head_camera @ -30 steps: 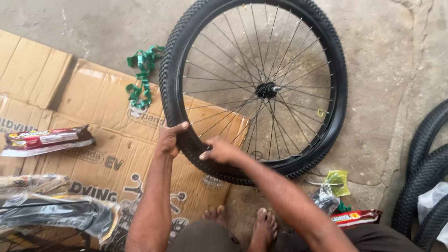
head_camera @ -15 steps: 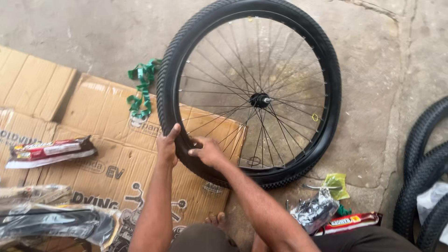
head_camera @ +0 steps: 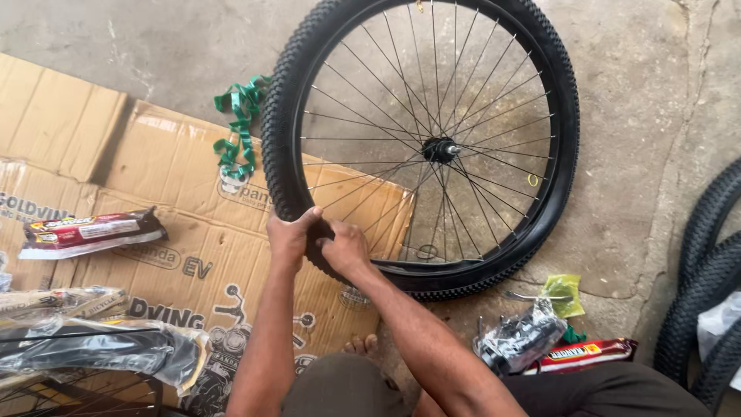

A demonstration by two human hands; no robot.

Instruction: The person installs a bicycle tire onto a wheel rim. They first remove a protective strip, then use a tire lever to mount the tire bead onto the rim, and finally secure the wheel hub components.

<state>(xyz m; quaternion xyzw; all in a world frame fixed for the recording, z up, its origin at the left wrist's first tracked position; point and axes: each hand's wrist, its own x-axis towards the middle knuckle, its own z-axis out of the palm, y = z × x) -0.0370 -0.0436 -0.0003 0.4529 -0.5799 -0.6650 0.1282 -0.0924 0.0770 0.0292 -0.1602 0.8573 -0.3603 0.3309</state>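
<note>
A black bicycle wheel with a knobby tyre (head_camera: 559,131), thin spokes and a central hub (head_camera: 440,149) lies flat on the floor, partly on flattened cardboard (head_camera: 154,177). My left hand (head_camera: 290,234) grips the tyre's near-left edge, fingers curled over the tread. My right hand (head_camera: 345,245) presses on the same stretch of tyre beside it, thumbs close together at the rim.
A green plastic strap (head_camera: 237,123) lies left of the wheel. A wrapped red-and-black inner tube pack (head_camera: 89,230) rests on the cardboard. More bagged tubes (head_camera: 100,347) sit at lower left. Small packets (head_camera: 540,332) lie lower right. Other black tyres (head_camera: 706,270) lean at the right edge.
The view has shifted a little. Both hands have closed in together on the near-left part of the tyre, the left hand sliding nearer to the right.
</note>
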